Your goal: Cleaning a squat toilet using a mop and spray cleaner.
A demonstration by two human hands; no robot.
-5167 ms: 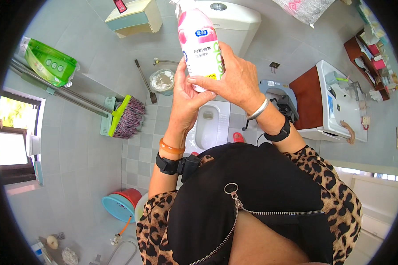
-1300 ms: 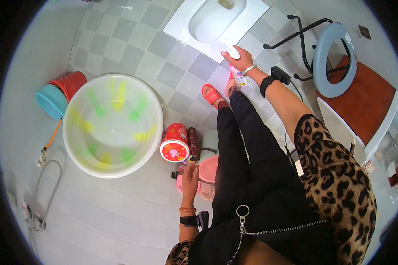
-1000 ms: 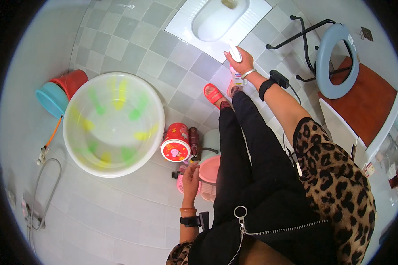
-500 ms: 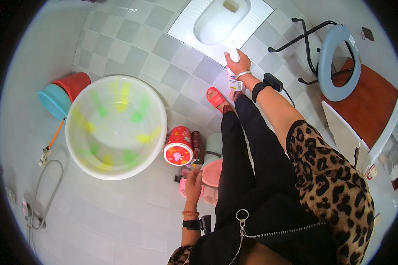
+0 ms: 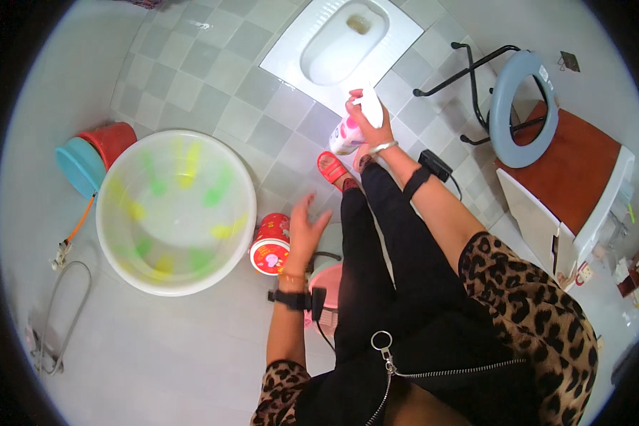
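My right hand (image 5: 378,130) is closed around the neck of a spray bottle (image 5: 345,137) with a white trigger head and a pink-and-white body. The bottle is tilted, held off the floor just in front of the white squat toilet (image 5: 280,61). My left hand (image 5: 306,233) is raised with its fingers apart and nothing in it. It hovers beside a red canister with a white-rimmed lid (image 5: 270,257), near my left leg, and partly hides things behind it. A red sandal (image 5: 329,167) shows on my left foot.
A big white basin (image 5: 177,285) with yellow and green patches stands on the left. Behind it are a blue basin (image 5: 78,167) and a red bucket (image 5: 113,144). A grey shower hose (image 5: 69,334) hangs nearby. On the right stands a black-framed commode chair with a grey seat (image 5: 501,113).
My right hand has lifted the spray bottle and turned it so its base points left. My left hand has risen away from the items beside my leg, and its fingers have spread.
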